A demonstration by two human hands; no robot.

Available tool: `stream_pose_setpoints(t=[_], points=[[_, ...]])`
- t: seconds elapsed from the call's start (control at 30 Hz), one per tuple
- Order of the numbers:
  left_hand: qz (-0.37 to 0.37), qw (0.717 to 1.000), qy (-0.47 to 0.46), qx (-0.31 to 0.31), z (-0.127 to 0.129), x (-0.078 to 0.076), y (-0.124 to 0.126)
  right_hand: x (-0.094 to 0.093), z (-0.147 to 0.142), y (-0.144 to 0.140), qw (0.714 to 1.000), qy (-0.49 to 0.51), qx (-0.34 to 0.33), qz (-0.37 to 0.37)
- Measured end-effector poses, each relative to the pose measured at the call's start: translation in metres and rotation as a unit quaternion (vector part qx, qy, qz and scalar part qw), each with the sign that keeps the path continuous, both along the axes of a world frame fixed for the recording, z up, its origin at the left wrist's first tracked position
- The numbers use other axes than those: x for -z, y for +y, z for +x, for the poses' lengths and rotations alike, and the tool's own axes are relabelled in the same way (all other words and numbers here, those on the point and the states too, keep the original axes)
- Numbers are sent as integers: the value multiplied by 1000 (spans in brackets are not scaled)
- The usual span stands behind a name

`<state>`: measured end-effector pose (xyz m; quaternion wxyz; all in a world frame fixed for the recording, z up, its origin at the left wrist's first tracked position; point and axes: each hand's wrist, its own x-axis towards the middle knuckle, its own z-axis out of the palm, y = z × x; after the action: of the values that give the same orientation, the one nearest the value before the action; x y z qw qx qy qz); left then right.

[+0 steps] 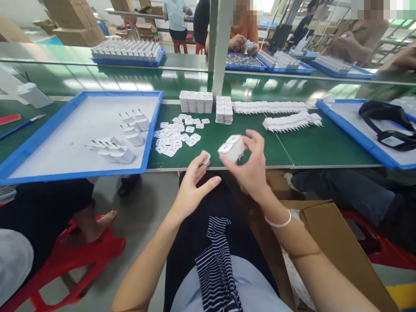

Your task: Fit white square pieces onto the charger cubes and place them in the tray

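Right hand (pixel 251 160) is closed on what looks like two white plug housings (pixel 231 148) side by side (slightly blurred), up over the near edge of the green tabletop (pixel 282 149), pins on the side away from the left hand. Left hand (pixel 194 182) is just beside it: thumb well apart from the fingers, one small white cover plate (pixel 206 157) at the fingertips; can't tell if that grip actually pinches it. Progress, my read: partway, not near the end. Two clusters of white plug units (pixel 116 151) sit in the blue-rimmed tray (pixel 48 143) on the left, pins sticking up; I'd count those as done, with much of the tray floor bare. Left to do, probably: the loose cover plates (pixel 173 135) heaped right of that tray, plus two rows of pinned plug bodies (pixel 292 121) at right. White stacks (pixel 196 102) stand behind the heap (plates or housings, too small to tell). The pieces in hand look unfinished, since that plate is apart from the housings.
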<state>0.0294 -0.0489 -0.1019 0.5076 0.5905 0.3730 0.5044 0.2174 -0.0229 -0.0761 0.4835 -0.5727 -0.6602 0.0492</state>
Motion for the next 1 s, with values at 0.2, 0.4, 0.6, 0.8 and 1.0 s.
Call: stream_pose_setpoints(t=[0.2, 0.4, 0.6, 0.8, 1.0], points=[[-128, 982, -128, -45, 33, -20, -29, 40, -51, -67, 987, 94, -61, 112], [-114, 973, -166, -113, 32, -13, -35, 35, -43, -86, 972, 119, -189, 71], [-91, 985, -147, 20, -4, -18, -37, 4, -5, -65, 904, 301, -289, -92], [-215, 945, -214, 125, -18, -16, -43, 1, 0, -40, 811, 356, -398, -241], [-274, 921, -245, 130, -18, -10, -46, 3, -1, -50, 916, 243, -291, -128]])
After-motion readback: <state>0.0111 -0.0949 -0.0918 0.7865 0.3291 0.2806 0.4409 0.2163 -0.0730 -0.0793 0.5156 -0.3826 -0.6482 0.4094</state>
